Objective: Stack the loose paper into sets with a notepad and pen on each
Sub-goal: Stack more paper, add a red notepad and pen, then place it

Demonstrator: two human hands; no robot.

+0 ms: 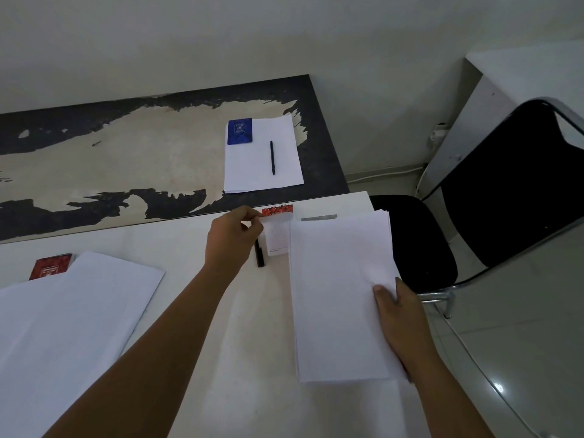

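Observation:
My right hand [399,324] grips the right edge of a stack of white paper [339,295] over the white table. My left hand [232,238] pinches the top left corner of a red spiral notepad [278,230] that lies open, its white page showing, just left of that stack. A black pen [259,256] lies under my left hand, partly hidden. On the far worn table rests a finished-looking set: white paper [262,165] with a blue notepad [240,131] and a black pen [272,158] on top. At the left, more loose paper [72,320] partly covers another red notepad [50,266].
The white table [189,248] butts against a dark table with a peeled top [126,159]. A black chair [505,197] with a metal frame stands to the right, close to the table's corner. A wall runs behind.

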